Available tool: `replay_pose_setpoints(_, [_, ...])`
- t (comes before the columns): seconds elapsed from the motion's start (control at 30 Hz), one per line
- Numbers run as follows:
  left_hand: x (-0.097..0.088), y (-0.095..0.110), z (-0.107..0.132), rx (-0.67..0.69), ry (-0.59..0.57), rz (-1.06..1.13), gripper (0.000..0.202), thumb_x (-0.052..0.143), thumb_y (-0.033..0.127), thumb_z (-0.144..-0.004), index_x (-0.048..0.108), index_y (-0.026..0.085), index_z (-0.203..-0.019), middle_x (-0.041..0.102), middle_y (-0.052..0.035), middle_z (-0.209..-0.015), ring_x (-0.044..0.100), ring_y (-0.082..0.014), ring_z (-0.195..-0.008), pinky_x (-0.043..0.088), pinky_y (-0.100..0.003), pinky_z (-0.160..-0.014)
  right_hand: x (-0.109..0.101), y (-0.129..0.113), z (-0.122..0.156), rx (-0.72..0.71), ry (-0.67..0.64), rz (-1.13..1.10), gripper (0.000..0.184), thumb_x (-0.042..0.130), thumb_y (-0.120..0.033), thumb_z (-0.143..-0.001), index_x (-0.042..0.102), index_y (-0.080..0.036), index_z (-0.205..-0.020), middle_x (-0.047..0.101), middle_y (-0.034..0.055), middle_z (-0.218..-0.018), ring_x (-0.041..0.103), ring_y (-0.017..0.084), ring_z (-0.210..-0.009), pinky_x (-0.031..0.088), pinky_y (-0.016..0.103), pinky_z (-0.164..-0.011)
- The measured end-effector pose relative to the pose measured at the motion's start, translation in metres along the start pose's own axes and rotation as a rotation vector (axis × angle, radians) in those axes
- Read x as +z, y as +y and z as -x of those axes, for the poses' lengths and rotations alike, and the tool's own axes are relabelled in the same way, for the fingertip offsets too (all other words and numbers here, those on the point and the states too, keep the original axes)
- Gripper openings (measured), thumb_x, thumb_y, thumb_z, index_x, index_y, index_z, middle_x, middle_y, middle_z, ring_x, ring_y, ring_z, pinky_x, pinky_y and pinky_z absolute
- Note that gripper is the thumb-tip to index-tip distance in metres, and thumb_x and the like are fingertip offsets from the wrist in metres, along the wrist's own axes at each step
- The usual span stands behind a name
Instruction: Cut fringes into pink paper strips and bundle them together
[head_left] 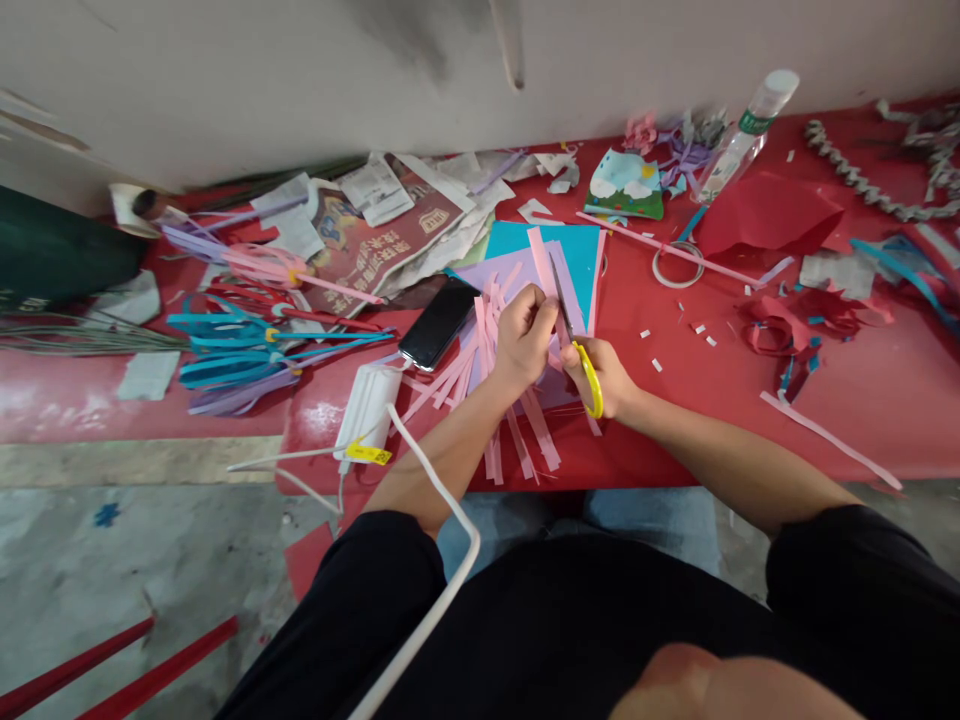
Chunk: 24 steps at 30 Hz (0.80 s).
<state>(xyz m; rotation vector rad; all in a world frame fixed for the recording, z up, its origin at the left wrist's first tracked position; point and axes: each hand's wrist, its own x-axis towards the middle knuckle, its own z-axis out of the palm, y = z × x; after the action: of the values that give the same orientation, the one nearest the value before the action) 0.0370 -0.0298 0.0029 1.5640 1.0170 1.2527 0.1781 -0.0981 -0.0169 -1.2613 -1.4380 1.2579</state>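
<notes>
My left hand (525, 338) is closed on a pink paper strip (539, 255), which sticks up past the fingers. Close to its right, my right hand (606, 372) grips a pair of scissors (591, 380) by the yellow handles. The blades point up and lie alongside the strip; whether they touch it I cannot tell. Beneath the hands are a lilac sheet (577, 290) and a blue sheet (517, 238) of paper. Loose cut pink strips (540, 428) lie scattered under and around my left wrist.
A phone (439, 322) and a white power bank (369, 405) with a cable lie left of my hands. Farther left are blue paper-strip flowers (225, 345). Behind stands a plastic bottle (746, 140); a tape roll (678, 265) and red paper scraps (780, 330) are to the right.
</notes>
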Motion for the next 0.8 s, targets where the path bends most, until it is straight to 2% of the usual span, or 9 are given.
replay_pose_setpoints(0.2, [-0.0006,-0.0014,0.0004,0.006,-0.002,0.010,0.047,0.065,0.046,-0.102,0.041,0.022,-0.070,0.040,0.0032,-0.061,0.037,-0.0133,-0.057,0.028,-0.033,-0.058,-0.0003,-0.0034,0.0008,0.022,0.003,0.011,0.075,0.047,-0.096,-0.087,0.045,-0.023,-0.072,0.047,-0.0007,-0.060,0.042,0.012,-0.055,0.030,0.029,-0.051])
replay_pose_setpoints(0.37, [-0.0008,-0.0036,0.0008,0.008,-0.006,0.008,0.045,0.064,0.043,-0.104,0.042,0.022,-0.071,0.043,0.0030,-0.061,0.040,-0.0132,-0.057,0.030,-0.033,-0.059,-0.0009,-0.0064,-0.0012,-0.015,0.007,0.018,0.076,0.047,-0.096,-0.087,0.043,-0.023,-0.069,0.043,-0.0014,-0.062,0.039,0.012,-0.058,0.030,0.029,-0.053])
replay_pose_setpoints(0.63, [-0.0008,-0.0019,0.0000,0.007,-0.002,0.031,0.047,0.065,0.045,-0.103,0.042,0.022,-0.069,0.045,0.0031,-0.059,0.042,-0.0126,-0.055,0.031,-0.032,-0.057,-0.0004,-0.0034,-0.0036,-0.012,0.018,0.027,0.079,0.049,-0.099,-0.082,0.042,-0.022,-0.066,0.041,-0.0021,-0.060,0.036,0.012,-0.058,0.029,0.029,-0.053])
replay_pose_setpoints(0.8, [-0.0006,-0.0006,-0.0011,0.004,0.002,0.057,0.050,0.065,0.050,-0.103,0.042,0.022,-0.068,0.050,0.0033,-0.057,0.046,-0.0118,-0.053,0.034,-0.030,-0.056,-0.0004,0.0007,-0.0051,0.006,0.024,0.027,0.076,0.055,-0.095,-0.084,0.043,-0.022,-0.065,0.041,-0.0028,-0.058,0.035,0.011,-0.057,0.027,0.028,-0.052])
